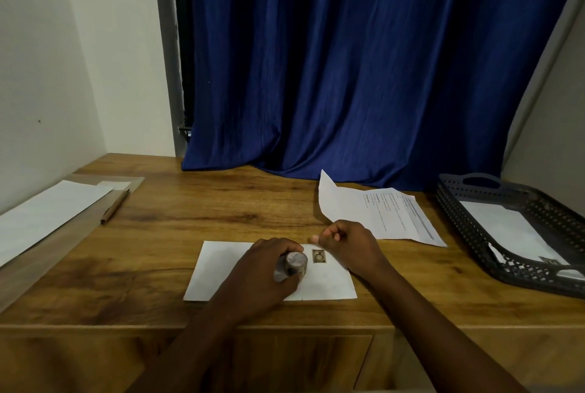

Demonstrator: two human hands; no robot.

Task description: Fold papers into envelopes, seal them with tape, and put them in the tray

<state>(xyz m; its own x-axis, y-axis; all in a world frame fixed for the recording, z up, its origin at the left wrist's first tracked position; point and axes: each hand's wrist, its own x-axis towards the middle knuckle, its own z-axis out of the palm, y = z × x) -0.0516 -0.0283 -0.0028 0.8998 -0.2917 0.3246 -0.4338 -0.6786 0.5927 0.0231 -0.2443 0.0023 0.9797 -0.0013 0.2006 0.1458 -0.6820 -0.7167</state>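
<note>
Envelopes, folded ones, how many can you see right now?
2: one envelope on the desk under both hands, one envelope in the tray at right. More could lie hidden beneath it.

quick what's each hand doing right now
Left hand: grips the tape roll over the white envelope.
Right hand: fingers curled, thumb to fingertips; whether it pinches tape cannot be told.

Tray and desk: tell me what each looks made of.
Tray: probably moulded plastic, dark grey and matte, judging by its perforated walls and cut-out handle. Desk: wood or wood-look laminate, warm brown with visible grain and a low sheen; which one is unclear.
</note>
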